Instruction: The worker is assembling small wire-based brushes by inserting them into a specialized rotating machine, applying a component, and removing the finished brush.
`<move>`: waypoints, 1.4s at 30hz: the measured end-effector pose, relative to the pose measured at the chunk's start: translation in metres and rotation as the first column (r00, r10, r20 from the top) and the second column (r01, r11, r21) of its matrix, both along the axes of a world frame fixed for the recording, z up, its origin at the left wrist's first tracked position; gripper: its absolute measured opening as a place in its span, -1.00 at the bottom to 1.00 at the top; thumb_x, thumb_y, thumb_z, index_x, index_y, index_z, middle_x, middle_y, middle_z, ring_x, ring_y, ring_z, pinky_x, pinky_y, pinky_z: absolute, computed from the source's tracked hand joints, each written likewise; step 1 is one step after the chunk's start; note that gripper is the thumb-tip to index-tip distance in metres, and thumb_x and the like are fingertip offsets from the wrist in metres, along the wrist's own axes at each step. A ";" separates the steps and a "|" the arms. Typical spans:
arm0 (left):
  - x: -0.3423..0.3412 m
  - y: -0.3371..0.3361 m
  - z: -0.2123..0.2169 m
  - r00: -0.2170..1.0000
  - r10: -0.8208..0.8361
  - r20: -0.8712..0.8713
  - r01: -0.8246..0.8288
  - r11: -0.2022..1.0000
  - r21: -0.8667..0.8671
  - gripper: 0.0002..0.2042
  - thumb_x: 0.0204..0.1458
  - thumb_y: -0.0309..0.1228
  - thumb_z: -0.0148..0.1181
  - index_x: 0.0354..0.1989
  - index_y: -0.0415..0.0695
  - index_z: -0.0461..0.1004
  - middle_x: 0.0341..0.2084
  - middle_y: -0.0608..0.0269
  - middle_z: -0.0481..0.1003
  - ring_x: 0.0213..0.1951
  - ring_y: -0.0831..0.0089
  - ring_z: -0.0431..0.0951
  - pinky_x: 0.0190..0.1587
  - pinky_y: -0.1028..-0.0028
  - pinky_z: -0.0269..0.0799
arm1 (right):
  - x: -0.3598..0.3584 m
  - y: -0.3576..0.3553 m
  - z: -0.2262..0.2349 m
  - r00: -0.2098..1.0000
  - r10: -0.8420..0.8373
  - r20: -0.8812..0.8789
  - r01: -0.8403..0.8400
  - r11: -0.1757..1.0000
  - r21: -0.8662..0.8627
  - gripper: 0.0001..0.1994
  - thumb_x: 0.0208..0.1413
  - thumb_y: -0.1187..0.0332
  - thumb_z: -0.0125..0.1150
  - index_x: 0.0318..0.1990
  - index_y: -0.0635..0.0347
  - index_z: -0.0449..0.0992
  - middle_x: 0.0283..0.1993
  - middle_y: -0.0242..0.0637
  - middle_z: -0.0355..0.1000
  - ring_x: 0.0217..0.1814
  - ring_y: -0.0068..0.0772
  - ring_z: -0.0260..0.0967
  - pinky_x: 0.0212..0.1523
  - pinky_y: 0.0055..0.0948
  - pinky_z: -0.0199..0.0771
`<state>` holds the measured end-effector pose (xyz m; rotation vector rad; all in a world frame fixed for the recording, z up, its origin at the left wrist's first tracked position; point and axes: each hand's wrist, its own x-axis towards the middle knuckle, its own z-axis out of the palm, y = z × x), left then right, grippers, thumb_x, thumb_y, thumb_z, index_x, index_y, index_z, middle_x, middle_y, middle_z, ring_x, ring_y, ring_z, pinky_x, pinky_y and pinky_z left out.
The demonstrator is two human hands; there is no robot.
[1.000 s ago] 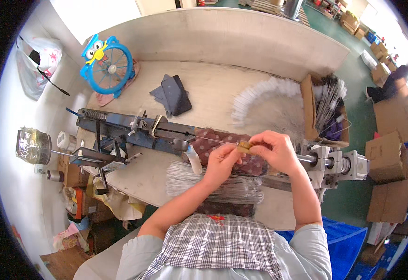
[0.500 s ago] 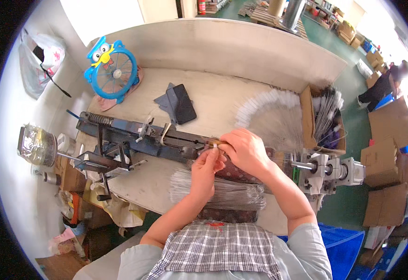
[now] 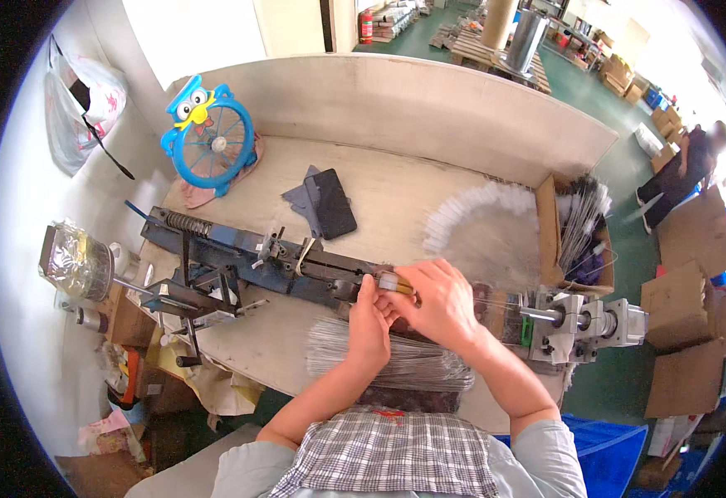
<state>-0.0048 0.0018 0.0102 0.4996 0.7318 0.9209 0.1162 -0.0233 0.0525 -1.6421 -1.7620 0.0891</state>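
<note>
My right hand (image 3: 444, 303) is closed around a small yellow-brown and whitish piece (image 3: 396, 283) whose exact kind I cannot make out. Beside it, my left hand (image 3: 369, 330) has its fingers pinched together at the right end of a long dark metal bench device (image 3: 292, 270). Whatever sits between the left fingertips is hidden. Just below the hands lies a thick bundle of thin, light-grey wires (image 3: 342, 353). A dark spotted cloth or pad shows partly beneath the bundle.
A fan of white-tipped wires (image 3: 462, 212) spreads beside a cardboard box (image 3: 550, 236) of more wires. Right stands a metal spindle unit (image 3: 583, 319); left, a hand crank (image 3: 187, 360). A dark phone (image 3: 330, 203) and blue toy-shaped fan (image 3: 211, 141) stand farther back. A person (image 3: 682, 170) is beyond.
The view has tilted slightly, shifting the scene downward. My right hand has turned, and more of the yellow-brown and whitish piece shows. The left fingertips remain close beside it.
</note>
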 end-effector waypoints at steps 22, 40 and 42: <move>0.005 -0.006 -0.006 0.992 0.105 0.065 -0.109 0.992 0.068 -0.89 0.13 -0.46 0.01 -0.23 -0.20 0.40 -0.29 0.21 0.50 -0.27 0.47 0.55 -0.16 0.44 0.48 | 0.013 -0.009 -0.004 0.994 0.042 0.101 -0.059 0.983 0.175 -0.80 -0.18 0.33 0.30 -0.30 -0.02 0.58 -0.27 -0.46 0.44 -0.15 -0.33 0.36 -0.21 -0.31 0.37; 0.003 -0.003 -0.012 0.993 0.079 0.091 -0.082 0.996 0.027 -0.85 0.12 -0.47 -0.02 -0.17 -0.23 0.39 -0.27 0.18 0.50 -0.23 0.41 0.54 -0.13 0.41 0.47 | 0.002 -0.009 -0.011 0.992 -0.074 0.107 0.050 0.975 0.216 -0.72 -0.23 0.36 0.35 -0.25 0.04 0.57 -0.25 -0.42 0.45 -0.17 -0.30 0.38 -0.22 -0.31 0.35; 0.004 -0.004 -0.010 0.994 0.083 0.076 -0.086 0.996 0.038 -0.85 0.12 -0.48 -0.01 -0.17 -0.23 0.39 -0.26 0.19 0.50 -0.23 0.42 0.54 -0.13 0.42 0.47 | 0.005 -0.013 -0.012 0.989 -0.077 0.124 0.048 0.974 0.221 -0.74 -0.23 0.36 0.35 -0.26 0.03 0.58 -0.25 -0.42 0.45 -0.17 -0.31 0.38 -0.23 -0.32 0.34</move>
